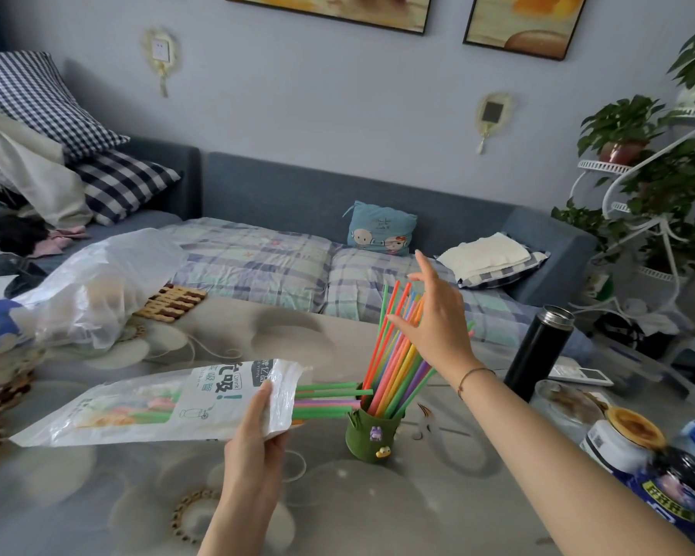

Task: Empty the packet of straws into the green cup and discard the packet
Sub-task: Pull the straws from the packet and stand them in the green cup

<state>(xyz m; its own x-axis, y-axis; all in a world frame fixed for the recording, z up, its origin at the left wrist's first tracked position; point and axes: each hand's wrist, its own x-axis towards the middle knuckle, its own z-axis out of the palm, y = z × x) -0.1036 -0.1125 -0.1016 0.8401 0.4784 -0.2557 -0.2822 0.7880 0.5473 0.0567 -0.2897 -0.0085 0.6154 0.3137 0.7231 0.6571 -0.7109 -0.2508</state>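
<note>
Packet (pixel 169 403) gripped level by left hand (pixel 253 439); right hand (pixel 438 319) spread.

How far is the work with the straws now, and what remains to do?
Done: many straws already stand in the green cup. In hand: the left hand holds the packet level, with several straws sticking out of its mouth toward the cup; the open right hand touches the standing straws. Left: move those remaining straws across, then discard the packet.

The cup (pixel 372 437) is standing on the tabletop (pixel 137 495), straws (pixel 394 355) sitting in it; the packet (pixel 149 407) is lying left, the flask (pixel 538 351) standing right.
</note>
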